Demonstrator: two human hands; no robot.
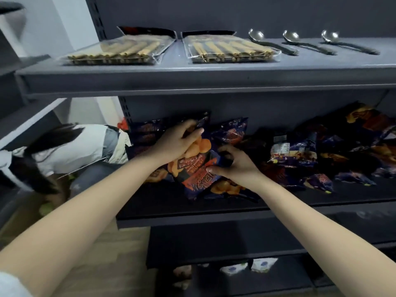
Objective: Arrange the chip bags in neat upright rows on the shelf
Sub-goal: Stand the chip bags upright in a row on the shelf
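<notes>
A dark blue and orange chip bag (194,168) lies tilted on the middle shelf (192,219), near its left end. My left hand (177,140) grips the bag's upper part and my right hand (232,166) pinches its right edge. Behind it two or three similar bags (231,130) stand upright against the back panel. A loose heap of several more chip bags (321,153) lies jumbled across the right half of the same shelf.
The upper shelf (192,80) carries two flat packs of chopsticks (231,50) and three metal spoons (308,45). Another person (64,146) bends low at the left, beside the shelf unit. Small packets (263,264) sit on a lower shelf.
</notes>
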